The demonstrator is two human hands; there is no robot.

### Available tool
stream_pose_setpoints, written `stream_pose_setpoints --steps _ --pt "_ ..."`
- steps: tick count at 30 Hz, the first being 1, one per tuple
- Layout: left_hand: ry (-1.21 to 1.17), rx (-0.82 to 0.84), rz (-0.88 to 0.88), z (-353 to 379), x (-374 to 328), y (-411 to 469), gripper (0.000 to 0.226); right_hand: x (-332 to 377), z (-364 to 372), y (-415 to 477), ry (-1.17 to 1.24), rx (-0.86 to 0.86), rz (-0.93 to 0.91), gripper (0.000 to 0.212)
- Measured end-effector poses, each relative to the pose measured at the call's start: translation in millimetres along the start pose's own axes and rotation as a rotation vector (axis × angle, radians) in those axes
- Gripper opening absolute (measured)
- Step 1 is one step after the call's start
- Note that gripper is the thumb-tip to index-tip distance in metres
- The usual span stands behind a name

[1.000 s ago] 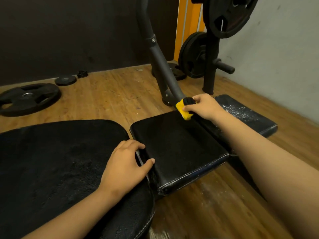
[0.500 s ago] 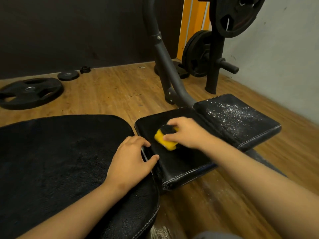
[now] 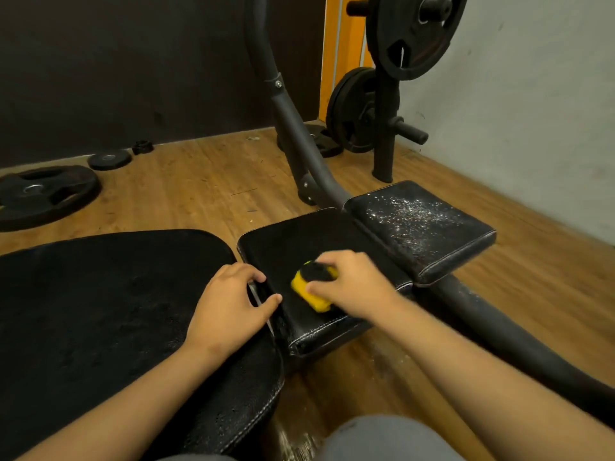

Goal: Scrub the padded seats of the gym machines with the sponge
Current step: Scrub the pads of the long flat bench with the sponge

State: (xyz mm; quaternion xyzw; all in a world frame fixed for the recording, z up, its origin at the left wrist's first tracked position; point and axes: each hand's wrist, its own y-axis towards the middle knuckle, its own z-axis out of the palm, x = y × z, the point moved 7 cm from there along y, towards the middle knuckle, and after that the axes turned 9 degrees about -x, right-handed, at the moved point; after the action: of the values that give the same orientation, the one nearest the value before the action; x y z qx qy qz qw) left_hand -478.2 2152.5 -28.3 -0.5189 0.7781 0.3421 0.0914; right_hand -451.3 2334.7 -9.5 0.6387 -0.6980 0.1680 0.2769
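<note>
Dragged the yellow foam sponge with a dark scouring layer [image 3: 312,287] back along the middle black vinyl seat pad [image 3: 293,241] toward its near stitched edge since half a second ago, with the right hand [image 3: 352,287] curled around it and the left hand [image 3: 229,301] hooked over the rim of the broad black bench cushion [image 3: 100,311]. Could overshoot that slick, wet edge and drop the sponge if pulled further as hard. Seems to lie slanting far-left to near-right, dark layer up, yellow end nearest.
</note>
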Motion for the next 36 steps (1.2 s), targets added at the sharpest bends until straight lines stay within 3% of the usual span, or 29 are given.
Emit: stream_pose_setpoints --steps 2,5,12,17,22,27,36 --pt "-0.008 0.014 0.006 0 0 0 0.028 24 21 -17 0.030 0.079 -0.074 0.012" --pt "-0.011 0.023 0.008 -2 0 0 0.028 7 11 -23 0.030 0.046 -0.048 0.011" --pt "-0.004 0.062 0.009 -2 -3 1 0.023 -106 -81 -48 -0.042 -0.333 0.185 0.016" --pt "0.060 0.129 0.127 0 -27 11 0.023 -165 -97 -84 0.125 -0.490 0.307 0.016" --pt "-0.008 0.249 0.317 39 -108 31 0.028 -196 -89 -103 0.388 -0.596 0.339 0.016" --pt "-0.122 0.334 0.477 101 -176 46 0.030 -199 -72 -91 0.467 -0.689 0.243 0.021" --pt "-0.206 0.288 0.547 170 -200 74 0.019 -188 -53 -46 0.238 -0.763 -0.073 0.029"
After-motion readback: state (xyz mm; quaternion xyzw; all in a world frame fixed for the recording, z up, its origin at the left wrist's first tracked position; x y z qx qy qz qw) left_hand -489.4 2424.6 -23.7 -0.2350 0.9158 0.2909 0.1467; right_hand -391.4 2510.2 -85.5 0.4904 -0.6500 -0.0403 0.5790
